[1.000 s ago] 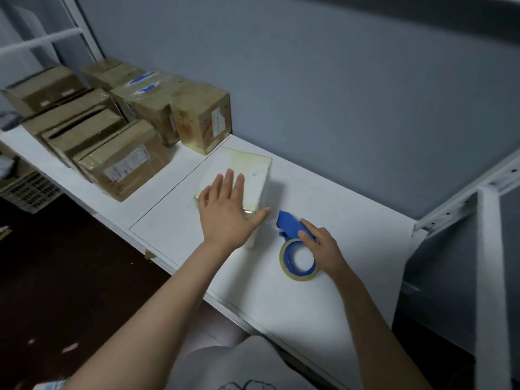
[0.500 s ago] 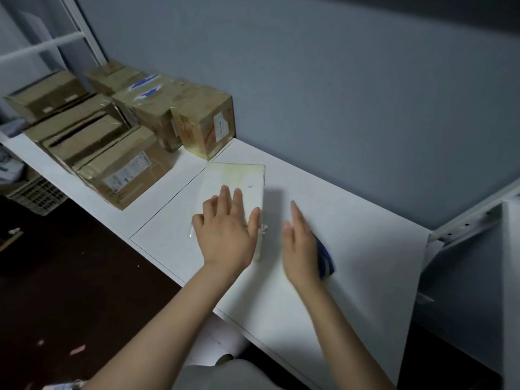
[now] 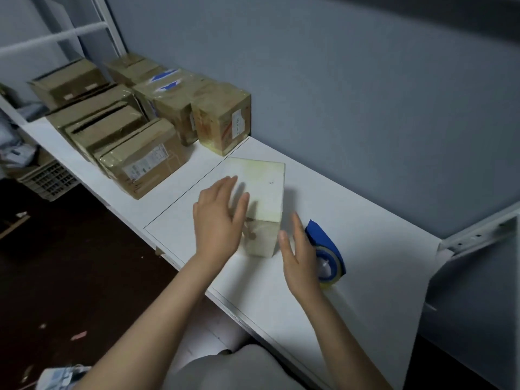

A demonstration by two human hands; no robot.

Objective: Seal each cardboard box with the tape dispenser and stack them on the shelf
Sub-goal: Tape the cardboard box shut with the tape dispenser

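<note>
Left hand (image 3: 218,220) and right hand (image 3: 301,257) both loose-fingered, holding nothing, either side of pale box (image 3: 261,187); white shelf (image 3: 365,277) underneath, grey wall (image 3: 365,108) beyond.

A storeroom: taped boxes (image 3: 146,161) crowd a white shelf (image 3: 365,249) (metal-framed) against a grey wall (image 3: 365,94).

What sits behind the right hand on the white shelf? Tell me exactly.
Behind the right hand lies a blue plastic tape dispenser holding a yellowish tape roll, resting on the white shelf board. The hand covers the dispenser's nearer side, so that part cannot be seen.
</note>
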